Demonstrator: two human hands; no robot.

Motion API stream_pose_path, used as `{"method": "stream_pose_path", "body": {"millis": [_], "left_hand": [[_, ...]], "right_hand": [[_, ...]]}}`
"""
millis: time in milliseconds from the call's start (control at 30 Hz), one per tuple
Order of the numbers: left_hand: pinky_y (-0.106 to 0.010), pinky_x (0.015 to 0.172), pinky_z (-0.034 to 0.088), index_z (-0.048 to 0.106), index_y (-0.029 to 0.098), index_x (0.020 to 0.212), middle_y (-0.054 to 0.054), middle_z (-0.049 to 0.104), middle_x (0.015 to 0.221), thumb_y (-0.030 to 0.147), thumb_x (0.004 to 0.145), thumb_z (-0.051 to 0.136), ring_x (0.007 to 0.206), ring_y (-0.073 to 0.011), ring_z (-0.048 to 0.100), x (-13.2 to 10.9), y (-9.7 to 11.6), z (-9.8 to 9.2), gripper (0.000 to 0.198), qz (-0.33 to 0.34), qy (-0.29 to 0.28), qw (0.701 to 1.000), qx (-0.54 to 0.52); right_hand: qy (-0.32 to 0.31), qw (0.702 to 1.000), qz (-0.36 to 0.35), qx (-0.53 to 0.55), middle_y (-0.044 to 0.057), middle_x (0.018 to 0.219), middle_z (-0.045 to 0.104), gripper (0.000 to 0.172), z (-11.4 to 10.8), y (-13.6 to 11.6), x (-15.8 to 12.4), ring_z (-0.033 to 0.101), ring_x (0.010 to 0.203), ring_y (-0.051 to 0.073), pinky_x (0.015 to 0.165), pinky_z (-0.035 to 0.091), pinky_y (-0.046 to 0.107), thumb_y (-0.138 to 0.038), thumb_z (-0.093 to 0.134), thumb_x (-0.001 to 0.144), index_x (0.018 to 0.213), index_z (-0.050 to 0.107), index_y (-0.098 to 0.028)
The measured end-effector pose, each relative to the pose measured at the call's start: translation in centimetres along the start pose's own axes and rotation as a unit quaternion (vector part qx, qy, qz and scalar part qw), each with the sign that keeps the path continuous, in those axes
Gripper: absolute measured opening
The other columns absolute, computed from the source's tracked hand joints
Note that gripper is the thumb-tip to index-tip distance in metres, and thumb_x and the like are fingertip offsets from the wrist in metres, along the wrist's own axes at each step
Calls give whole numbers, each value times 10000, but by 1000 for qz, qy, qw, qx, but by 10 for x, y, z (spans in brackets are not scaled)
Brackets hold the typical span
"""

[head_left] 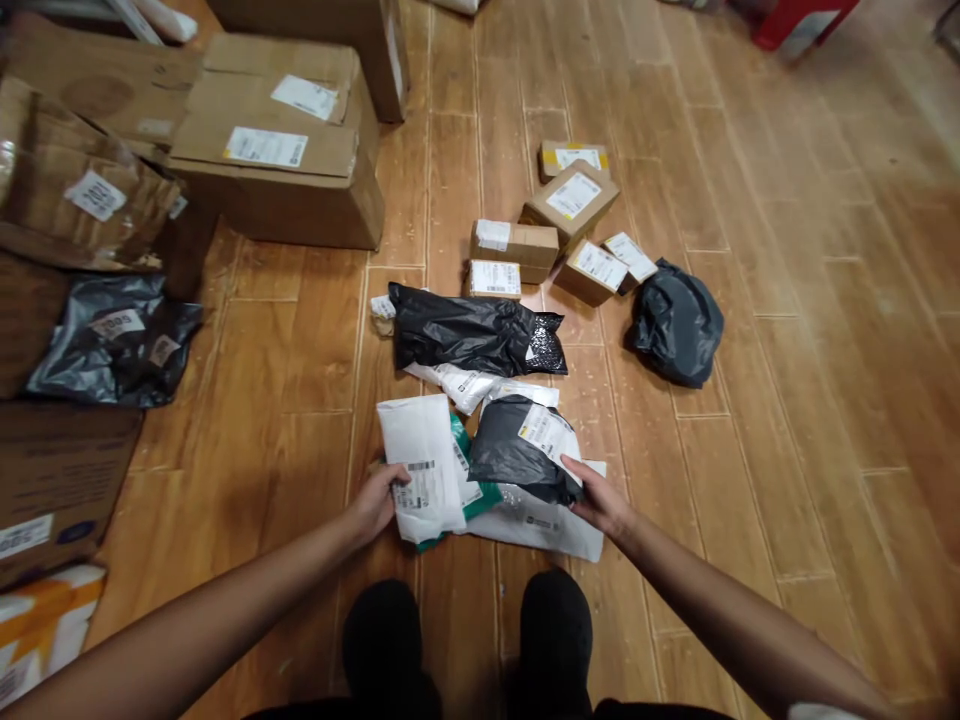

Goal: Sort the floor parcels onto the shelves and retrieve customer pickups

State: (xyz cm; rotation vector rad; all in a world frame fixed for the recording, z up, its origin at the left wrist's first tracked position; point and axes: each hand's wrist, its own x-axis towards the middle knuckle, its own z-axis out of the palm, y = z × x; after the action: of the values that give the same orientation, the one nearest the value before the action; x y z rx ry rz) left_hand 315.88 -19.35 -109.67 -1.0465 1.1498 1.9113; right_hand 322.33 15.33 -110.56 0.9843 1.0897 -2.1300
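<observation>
My left hand (381,502) pinches the left edge of a white mailer (421,440) with a printed label, thumb on top. A green mailer (477,492) shows partly from beneath it. On the right, my right hand (600,498) grips the lower right edge of a black plastic-wrapped parcel (504,448) bearing a white label. Under that parcel lies a larger white mailer (559,530). Just beyond, a long black package (465,328) rests across another white mailer (459,384). The fingers below both held parcels are hidden.
Several small cardboard boxes (574,200) are grouped ahead, with a round black bag (677,325) to their right. Large cartons (277,190) and a dark plastic parcel (112,335) line the left side. A red stool (799,25) stands at the far right. My dark shoes (555,635) are close below.
</observation>
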Motion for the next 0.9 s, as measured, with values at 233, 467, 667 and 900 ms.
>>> {"method": "stream_pose_path", "body": {"millis": [233, 467, 667, 900], "left_hand": [[-341, 544, 559, 635, 105, 660, -83, 693, 613, 106, 479, 474, 543, -224, 651, -2, 12, -22, 242, -73, -28, 997, -29], [-330, 636, 569, 669, 107, 735, -80, 727, 703, 110, 524, 503, 621, -213, 671, -17, 7, -10, 269, -56, -48, 997, -20], [-354, 692, 554, 684, 149, 965, -87, 724, 834, 293, 653, 701, 755, -250, 690, -11, -28, 31, 345, 89, 78, 972, 202], [-396, 806, 505, 743, 142, 900, -108, 667, 892, 391, 692, 665, 890, -295, 641, 19, -19, 39, 334, 225, 150, 824, 498]], "right_hand": [[-67, 989, 7, 133, 40, 955, 754, 304, 50, 22, -13, 689, 962, 226, 873, 539, 336, -288, 804, 687, 954, 698, -190], [-82, 991, 96, 46, 51, 1059, 720, 481, 106, 95, 27, 686, 895, 160, 865, 526, 294, -400, 786, 711, 1109, 621, -184], [-111, 975, 102, -166, 60, 796, 727, 367, 120, 103, 28, 683, 714, 209, 707, 551, 351, -469, 737, 698, 919, 686, -181], [160, 917, -17, -366, 121, 909, 704, 314, 54, 16, 64, 626, 1034, 303, 835, 519, 387, -476, 677, 729, 793, 644, -170]]}}
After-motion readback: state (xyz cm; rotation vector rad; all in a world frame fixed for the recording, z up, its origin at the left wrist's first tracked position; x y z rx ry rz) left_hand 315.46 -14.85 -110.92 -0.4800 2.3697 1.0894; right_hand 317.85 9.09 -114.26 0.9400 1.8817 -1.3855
